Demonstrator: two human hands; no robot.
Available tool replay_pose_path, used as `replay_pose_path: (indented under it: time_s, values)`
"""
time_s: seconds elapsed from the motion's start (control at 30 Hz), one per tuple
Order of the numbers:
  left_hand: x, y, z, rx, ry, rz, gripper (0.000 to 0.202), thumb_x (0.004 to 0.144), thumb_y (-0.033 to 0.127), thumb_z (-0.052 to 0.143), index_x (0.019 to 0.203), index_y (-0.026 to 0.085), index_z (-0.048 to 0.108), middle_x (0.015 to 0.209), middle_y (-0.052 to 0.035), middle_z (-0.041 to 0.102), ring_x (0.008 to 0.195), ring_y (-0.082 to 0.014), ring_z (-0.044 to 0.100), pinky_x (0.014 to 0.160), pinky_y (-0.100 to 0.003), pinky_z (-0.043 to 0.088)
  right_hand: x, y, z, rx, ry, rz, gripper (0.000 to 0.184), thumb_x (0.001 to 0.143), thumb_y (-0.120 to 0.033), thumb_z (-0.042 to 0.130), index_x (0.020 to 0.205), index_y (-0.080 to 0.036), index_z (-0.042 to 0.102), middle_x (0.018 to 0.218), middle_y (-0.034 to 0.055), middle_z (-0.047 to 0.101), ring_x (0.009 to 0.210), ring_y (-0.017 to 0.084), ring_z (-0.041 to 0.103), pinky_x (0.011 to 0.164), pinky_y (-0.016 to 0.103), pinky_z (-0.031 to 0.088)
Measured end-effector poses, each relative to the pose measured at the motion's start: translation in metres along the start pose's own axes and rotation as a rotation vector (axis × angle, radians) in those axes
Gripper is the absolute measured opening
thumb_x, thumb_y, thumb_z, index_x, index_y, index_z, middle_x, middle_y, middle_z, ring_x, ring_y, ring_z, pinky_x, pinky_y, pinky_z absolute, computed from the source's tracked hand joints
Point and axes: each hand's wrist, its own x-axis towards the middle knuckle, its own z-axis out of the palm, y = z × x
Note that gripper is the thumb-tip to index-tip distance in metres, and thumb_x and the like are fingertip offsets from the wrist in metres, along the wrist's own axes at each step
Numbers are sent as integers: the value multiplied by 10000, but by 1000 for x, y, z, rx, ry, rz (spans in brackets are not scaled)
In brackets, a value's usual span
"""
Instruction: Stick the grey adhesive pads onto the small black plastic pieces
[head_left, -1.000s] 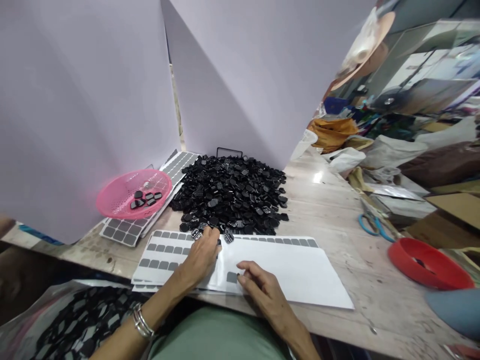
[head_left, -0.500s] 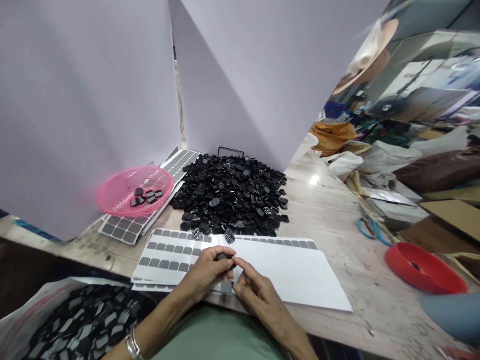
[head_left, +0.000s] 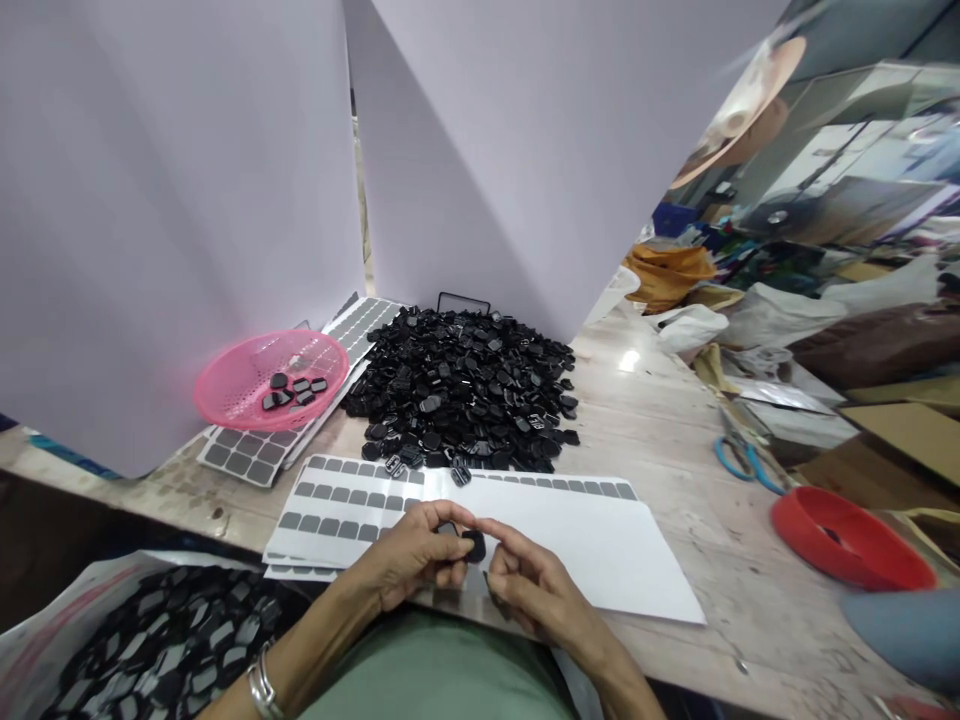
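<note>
The bench was a worn wooden table boxed in by pale boards at the back, with general workshop clutter off to the right. A big pile of black parts sat mid-table, and a pink basket with a few of the same parts was just left of it. A red bowl and scissors were well over to the right.

Both hands were close in at the near edge, over the sticker sheets with their grey squares. The left hand had its thumb and fingers pinched closed on one small black piece, held just above the sheet. The right hand was curled with its forefinger and thumb nearly together, right up against that same piece. Whether it actually pinched anything, I couldn't tell (the tips were too small and tucked in).

My read on the piece was tiny, light, rigid plastic with a smooth and probably slick face. It looked best gripped by its edges between thumb and fingertip, leaving the flat face free. It didn't look fragile, just easy to fumble.

A bag of more black bits sat low on the left, by the lap.
</note>
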Motion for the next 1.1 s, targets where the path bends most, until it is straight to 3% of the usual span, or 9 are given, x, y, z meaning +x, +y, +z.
replay_pose_path:
  time_s: [0.17,0.33,0.5,0.63,0.9,1.1]
  values:
    - [1,0,-1,-37,-18,-40,314,674,227,725,933,155,565,622,-2,623,395,-60,489,371,-156,224,3,0,1,55,-16,-5,545,821,-475,638,1282,-222,494,670,-59,452,411,39,323,376,169,235]
    - [3,1,1,-56,43,39,413,655,257,756,1007,135,578,680,-21,643,459,-63,522,417,-161,275,-5,1,4,110,29,-39,578,825,-480,626,1316,-221,463,682,-54,462,420,41,307,377,172,224]
    - [7,-2,5,9,101,111,470,633,317,790,1015,121,599,605,8,614,437,-58,500,426,-167,295,-10,3,11,-37,67,-5,666,828,-515,594,1389,-202,418,687,-35,479,478,78,359,399,191,264]
    - [6,-8,5,19,87,111,428,622,271,797,972,142,588,666,10,624,474,-74,542,436,-171,343,-9,6,14,-85,139,39,690,830,-489,580,1423,-199,379,670,-49,449,479,86,365,424,206,284]
    - [2,-12,-1,-83,8,39,388,661,209,758,970,150,531,752,-44,683,467,-73,554,423,-162,348,-10,5,10,-90,4,90,643,854,-382,562,1443,-241,346,748,-25,490,527,89,370,442,202,300]
    - [-3,-3,1,22,17,-1,445,609,202,796,968,157,537,758,-35,685,446,-65,546,401,-152,348,-11,-3,2,-256,-40,55,529,880,-343,567,1392,-308,439,742,-23,498,568,105,399,492,226,320]
